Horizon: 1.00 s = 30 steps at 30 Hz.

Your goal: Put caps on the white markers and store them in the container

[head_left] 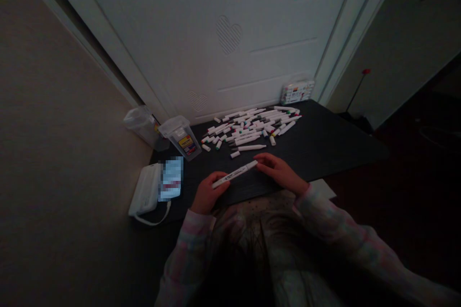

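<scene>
A white marker pen with dark print along its barrel spans the space between my two hands, above the near part of the dark table. My left hand is closed around its left end. At the other end, the fingers of my right hand pinch the marker's tip. Just beyond lies a heap of white markers and loose caps with coloured ends. Several markers in the heap are uncapped. The nearest are a single uncapped marker and a short cap.
Two clear plastic bins stand at the left. Near them are a white case with a strap and a lit screen. A carry case of markers leans against the white door. The dark table extends right.
</scene>
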Tool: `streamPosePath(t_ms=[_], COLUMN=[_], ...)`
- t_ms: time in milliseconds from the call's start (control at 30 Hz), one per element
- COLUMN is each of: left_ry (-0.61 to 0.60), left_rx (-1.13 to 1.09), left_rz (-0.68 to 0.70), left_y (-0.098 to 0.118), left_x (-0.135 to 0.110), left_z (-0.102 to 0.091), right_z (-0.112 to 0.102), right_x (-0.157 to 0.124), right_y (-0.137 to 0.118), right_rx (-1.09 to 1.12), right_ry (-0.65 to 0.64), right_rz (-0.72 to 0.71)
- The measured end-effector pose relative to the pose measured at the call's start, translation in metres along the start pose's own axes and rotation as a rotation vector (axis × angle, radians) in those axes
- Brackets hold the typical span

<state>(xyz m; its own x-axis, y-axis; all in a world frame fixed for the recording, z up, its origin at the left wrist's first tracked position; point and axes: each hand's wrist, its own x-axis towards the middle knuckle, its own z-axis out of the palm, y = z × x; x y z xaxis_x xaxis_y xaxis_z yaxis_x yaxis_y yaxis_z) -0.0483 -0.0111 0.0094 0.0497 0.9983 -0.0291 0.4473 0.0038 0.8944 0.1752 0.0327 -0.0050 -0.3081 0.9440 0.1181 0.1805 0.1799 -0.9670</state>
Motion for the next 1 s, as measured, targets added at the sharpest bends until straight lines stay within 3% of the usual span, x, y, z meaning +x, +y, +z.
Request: streamPosePath(t_ms=[1000], left_ry=[-0.023], left_rx=[-0.009], left_rz=[0.018], left_y=[0.0005], left_x=[-0.0009], left_z=[-0.0012], right_z=[-0.0004], right_x=[-0.0026], right_y=[-0.0042], right_rx=[-0.206], right_ry=[-0.073], right_rz=[-0.084])
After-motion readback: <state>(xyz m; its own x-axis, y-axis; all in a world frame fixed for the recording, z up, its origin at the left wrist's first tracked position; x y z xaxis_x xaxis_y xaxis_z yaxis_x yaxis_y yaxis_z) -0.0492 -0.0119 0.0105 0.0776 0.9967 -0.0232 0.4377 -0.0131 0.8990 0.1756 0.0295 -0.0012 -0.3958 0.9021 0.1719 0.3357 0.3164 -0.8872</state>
